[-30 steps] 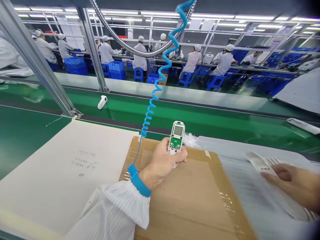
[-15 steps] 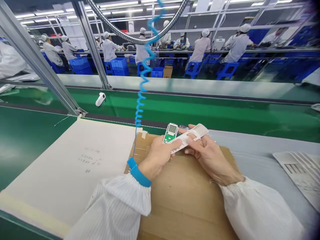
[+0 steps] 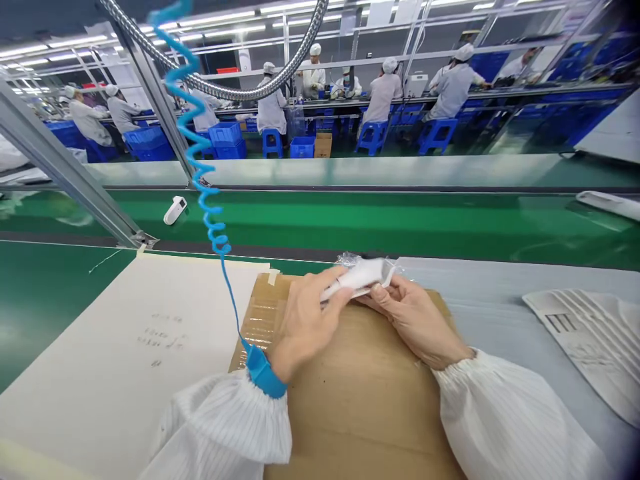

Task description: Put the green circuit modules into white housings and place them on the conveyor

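Observation:
Both my hands meet over a brown cardboard sheet on the bench. My left hand and my right hand are closed around a small white plastic device, its white cover facing up. The green circuit board seen earlier is hidden under that cover. A blue wrist strap sits on my left wrist, and its coiled blue cord rises to the upper left.
A white paper sheet with faint writing lies left of the cardboard. A stack of white trays lies at the right. A white device rests on the green conveyor. Several workers in white sit at a far line.
My right hand brought a white cover over from the right and laid it onto the device in my left hand. The circuit board and its screen are now covered. The cord swung left.

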Available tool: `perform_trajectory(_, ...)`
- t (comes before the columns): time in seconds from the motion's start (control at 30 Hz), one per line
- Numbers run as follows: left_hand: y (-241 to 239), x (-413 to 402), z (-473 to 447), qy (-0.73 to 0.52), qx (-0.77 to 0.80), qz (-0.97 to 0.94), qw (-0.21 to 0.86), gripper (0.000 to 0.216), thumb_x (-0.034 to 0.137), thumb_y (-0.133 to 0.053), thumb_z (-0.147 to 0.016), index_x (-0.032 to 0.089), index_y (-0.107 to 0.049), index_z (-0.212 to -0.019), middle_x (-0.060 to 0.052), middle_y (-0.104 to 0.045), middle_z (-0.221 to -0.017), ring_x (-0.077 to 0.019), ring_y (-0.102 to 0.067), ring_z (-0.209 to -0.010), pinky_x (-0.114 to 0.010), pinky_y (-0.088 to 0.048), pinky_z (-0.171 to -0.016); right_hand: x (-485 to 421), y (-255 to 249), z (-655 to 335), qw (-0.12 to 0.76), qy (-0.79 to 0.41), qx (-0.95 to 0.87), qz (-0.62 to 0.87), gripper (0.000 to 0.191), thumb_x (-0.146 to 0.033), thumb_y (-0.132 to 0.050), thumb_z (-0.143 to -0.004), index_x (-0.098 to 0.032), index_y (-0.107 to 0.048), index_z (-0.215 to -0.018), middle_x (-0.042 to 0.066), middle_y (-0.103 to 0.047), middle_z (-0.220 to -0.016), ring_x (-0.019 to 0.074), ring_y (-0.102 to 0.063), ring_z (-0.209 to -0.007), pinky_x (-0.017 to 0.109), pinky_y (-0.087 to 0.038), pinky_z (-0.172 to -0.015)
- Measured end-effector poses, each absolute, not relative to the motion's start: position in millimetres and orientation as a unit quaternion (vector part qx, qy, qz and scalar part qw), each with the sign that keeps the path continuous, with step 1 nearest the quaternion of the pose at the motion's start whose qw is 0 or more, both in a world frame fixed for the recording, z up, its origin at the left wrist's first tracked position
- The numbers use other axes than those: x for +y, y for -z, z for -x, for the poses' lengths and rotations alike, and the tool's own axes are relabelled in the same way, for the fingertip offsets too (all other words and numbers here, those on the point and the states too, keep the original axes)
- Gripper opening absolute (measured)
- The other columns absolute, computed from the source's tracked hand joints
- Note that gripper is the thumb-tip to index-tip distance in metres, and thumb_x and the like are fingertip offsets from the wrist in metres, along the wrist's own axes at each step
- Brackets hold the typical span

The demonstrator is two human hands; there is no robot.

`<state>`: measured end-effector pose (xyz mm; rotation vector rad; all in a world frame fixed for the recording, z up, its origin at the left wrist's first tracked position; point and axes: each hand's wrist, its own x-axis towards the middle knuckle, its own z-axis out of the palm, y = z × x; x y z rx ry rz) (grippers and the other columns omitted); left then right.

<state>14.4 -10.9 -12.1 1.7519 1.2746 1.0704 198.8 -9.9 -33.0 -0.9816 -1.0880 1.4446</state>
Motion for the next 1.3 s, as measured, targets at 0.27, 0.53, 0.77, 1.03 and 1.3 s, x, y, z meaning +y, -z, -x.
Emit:
perform_trajectory(0.27,9,-20,-22,-0.374,0.462,-0.719,0.361,0.037,0.037,-0.048,-0.098,0.031,-0.061,-0.132,-0.004,-0.066,-0.129,-0.0241,-0.06,-0.119,-0.035,-0.044,-0.105,-12,25,-191,0.541,-0.581,-0.431,0.428,0.046,-0.061,-0.075,-0.075,-0.026,-0.07,-0.105,0.006,-0.074,-0.111,0.0279,-0.065,-0.112,0.044,-0.046,-0.104)
perform_trajectory(0.53,7,-44,-50,-0.197,0.473,-0.827,0.232,0.058,0.056,-0.056,-0.09,0.02,-0.059,-0.136,-0.018,-0.069,-0.101,-0.0329,-0.068,-0.083,-0.04,-0.052,-0.076,-17,21,-189,0.605,-0.663,-0.187,0.4,0.049,-0.071,-0.049,-0.085,-0.029,-0.051,-0.06,-0.002,-0.036,-0.044,0.0248,-0.061,-0.068,0.044,-0.056,-0.08)
perform_trajectory(0.77,11,-30,-35,-0.273,0.531,-0.763,0.249,0.04,0.052,-0.054,-0.093,0.027,-0.066,-0.122,-0.011,-0.072,-0.099,-0.0293,-0.068,-0.088,-0.038,-0.049,-0.082,-16,15,-186,0.574,-0.695,-0.268,0.339,0.035,-0.062,-0.058,-0.087,-0.028,-0.061,-0.082,0.001,-0.063,-0.076,0.0243,-0.065,-0.095,0.044,-0.052,-0.096)
perform_trajectory(1.03,3,-33,-32,-0.361,0.509,-0.751,0.215,0.036,0.04,-0.051,-0.097,0.026,-0.057,-0.13,-0.007,-0.062,-0.133,-0.0272,-0.056,-0.122,-0.042,-0.041,-0.105,-28,25,-160,0.553,-0.727,-0.286,0.29,0.024,-0.044,-0.067,-0.088,-0.026,-0.068,-0.103,0.005,-0.072,-0.108,0.0241,-0.061,-0.117,0.042,-0.048,-0.106)
perform_trajectory(1.3,9,-28,-40,-0.353,0.477,-0.787,0.171,0.035,0.039,-0.046,-0.1,0.024,-0.058,-0.128,-0.009,-0.064,-0.129,-0.027,-0.06,-0.116,-0.041,-0.045,-0.101,-25,24,-168,0.556,-0.724,-0.276,0.302,0.023,-0.044,-0.074,-0.082,-0.025,-0.07,-0.094,0.004,-0.072,-0.095,0.0252,-0.065,-0.107,0.043,-0.05,-0.102)
